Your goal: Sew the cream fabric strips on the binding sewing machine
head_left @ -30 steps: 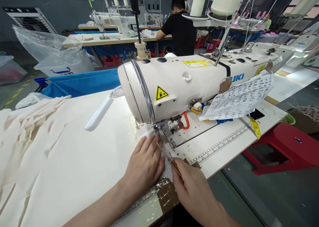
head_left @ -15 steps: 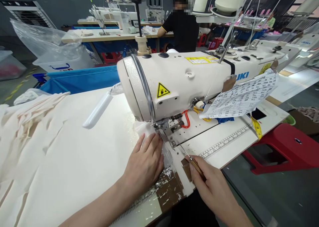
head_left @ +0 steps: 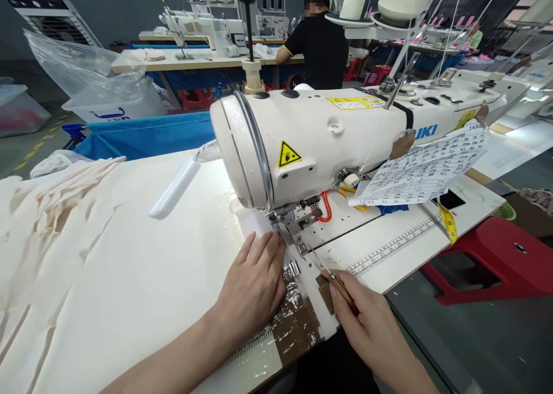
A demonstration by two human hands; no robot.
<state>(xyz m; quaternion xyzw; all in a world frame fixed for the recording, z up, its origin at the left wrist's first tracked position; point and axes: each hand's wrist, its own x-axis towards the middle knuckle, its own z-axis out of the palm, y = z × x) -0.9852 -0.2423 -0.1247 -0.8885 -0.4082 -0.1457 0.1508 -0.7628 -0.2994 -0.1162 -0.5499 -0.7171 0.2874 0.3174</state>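
My left hand (head_left: 254,276) lies palm down with its fingers stretched over a piece of thin white fabric (head_left: 254,222), just in front of the sewing machine's needle area (head_left: 287,216). The fingers press on the fabric without gripping it. Between the thumb and fingers of my right hand (head_left: 367,310) is an awl (head_left: 342,292) with a wooden handle. Its thin metal shaft points up and left toward the small metal fitting beside the presser foot. The white sewing machine (head_left: 298,146) stands over the work. A shiny metal guide (head_left: 294,268) shows beside my left fingers.
Pale fabric pieces (head_left: 64,209) are heaped on the left of the table. A white rod-like object (head_left: 175,189) lies behind them. A handwritten sheet (head_left: 425,166) hangs off the machine, above a yellow tape measure (head_left: 447,224). To the right stands a red stool (head_left: 496,256); a person (head_left: 322,42) sits farther back.
The white fabric has slid away under the machine, uncovering the metal guide beside my left hand. Both hands hold nearly the same places. The whole view has shifted slightly.
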